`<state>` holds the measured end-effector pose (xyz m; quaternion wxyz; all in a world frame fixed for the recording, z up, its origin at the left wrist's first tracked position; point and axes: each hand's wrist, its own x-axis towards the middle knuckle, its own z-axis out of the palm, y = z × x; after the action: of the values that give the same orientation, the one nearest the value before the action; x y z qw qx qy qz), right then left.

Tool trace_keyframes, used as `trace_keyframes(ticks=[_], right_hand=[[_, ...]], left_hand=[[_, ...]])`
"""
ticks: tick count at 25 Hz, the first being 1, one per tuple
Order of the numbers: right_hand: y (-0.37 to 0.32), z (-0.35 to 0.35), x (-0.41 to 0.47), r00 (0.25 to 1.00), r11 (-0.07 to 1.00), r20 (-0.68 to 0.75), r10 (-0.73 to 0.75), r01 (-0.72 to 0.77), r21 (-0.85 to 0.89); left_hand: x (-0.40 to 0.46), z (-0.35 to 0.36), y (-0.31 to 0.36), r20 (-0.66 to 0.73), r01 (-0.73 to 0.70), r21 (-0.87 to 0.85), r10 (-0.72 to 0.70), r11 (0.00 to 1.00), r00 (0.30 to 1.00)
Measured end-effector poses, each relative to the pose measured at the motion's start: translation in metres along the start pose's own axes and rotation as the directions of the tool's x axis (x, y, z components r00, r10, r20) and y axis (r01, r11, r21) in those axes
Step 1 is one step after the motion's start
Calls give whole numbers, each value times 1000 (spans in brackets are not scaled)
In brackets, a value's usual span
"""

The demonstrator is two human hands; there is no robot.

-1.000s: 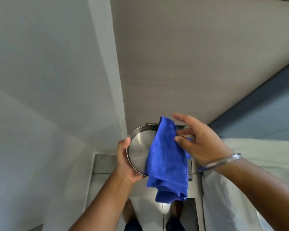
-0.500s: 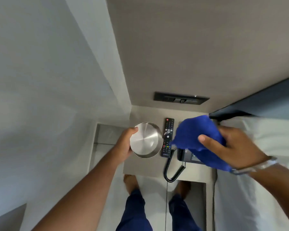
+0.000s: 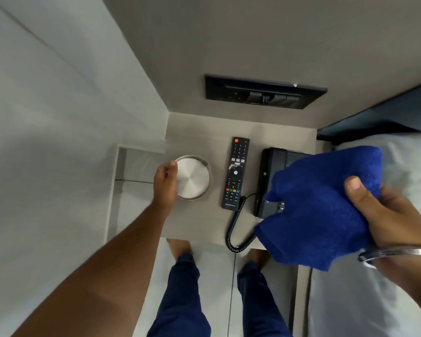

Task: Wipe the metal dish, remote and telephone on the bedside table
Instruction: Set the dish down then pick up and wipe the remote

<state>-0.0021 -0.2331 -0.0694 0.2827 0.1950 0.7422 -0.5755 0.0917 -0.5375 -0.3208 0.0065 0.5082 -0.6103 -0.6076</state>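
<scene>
The round metal dish [image 3: 194, 177] rests on the left part of the bedside table [image 3: 199, 222]. My left hand [image 3: 165, 182] holds its left rim, thumb on the edge. A black remote [image 3: 235, 173] lies lengthwise in the middle of the table. To its right stands the black telephone [image 3: 269, 171], largely hidden behind the blue cloth [image 3: 319, 207]. My right hand [image 3: 387, 215] is closed on that cloth and keeps it bunched above the phone's right side. The phone's coiled cord [image 3: 233, 229] loops over the table's front edge.
A black switch panel [image 3: 263, 92] is set in the wall behind the table. The bed with white linen [image 3: 365, 300] lies to the right. White walls close in on the left. My legs and bare feet stand on the tiled floor below the table.
The dish has come down from in front of me to the table, still in my left hand. The cloth has left the dish and moved right, above the telephone.
</scene>
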Motion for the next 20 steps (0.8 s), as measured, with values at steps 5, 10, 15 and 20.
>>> trace_keyframes(ticks=[5,10,15,20], right_hand=[[6,12,18,999,992,34,25,-29,123],[11,3,26,996,987,84,18,-31,157],[26,-16,23,986,976,162,43,-77,204],[38,-32,17,986,981,124,115,-132,141]], left_hand=[[0,3,-9,-62,-90,357,119,930,991],[-7,19,7,-124,-12,618,114,786,986],[-27,80,62,98,-316,877,509,362,855],[0,176,82,195,-176,885,0,432,981]])
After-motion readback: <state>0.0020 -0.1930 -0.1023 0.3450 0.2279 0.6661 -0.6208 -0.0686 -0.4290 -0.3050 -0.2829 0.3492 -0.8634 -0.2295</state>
